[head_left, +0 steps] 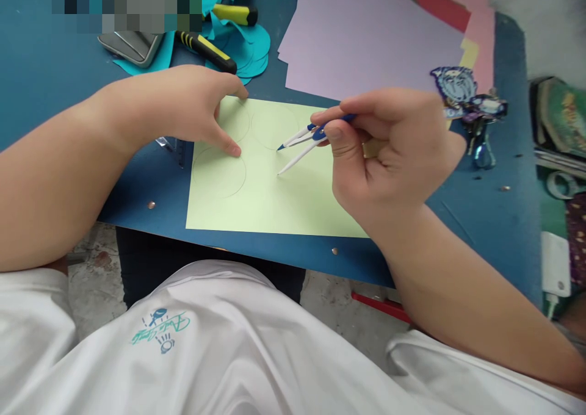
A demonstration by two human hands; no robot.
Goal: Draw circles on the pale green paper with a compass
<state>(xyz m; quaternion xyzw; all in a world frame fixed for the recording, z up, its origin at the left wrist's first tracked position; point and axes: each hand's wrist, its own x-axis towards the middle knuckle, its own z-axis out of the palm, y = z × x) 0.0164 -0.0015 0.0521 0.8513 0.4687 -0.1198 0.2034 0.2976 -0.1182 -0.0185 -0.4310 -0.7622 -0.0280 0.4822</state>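
A pale green sheet of paper lies on the blue table, with several pencilled circles drawn on its left and upper part. My left hand rests on the sheet's upper left corner, fingertips spread and pressing the paper down. My right hand pinches the top of a blue and white drawing compass. The compass legs are apart, both tips close to the paper near its middle.
A stack of lilac, red, pink and yellow sheets lies at the back. Teal paper cut-outs, a yellow and black tool and a stapler sit at the back left. Keys with a charm lie right.
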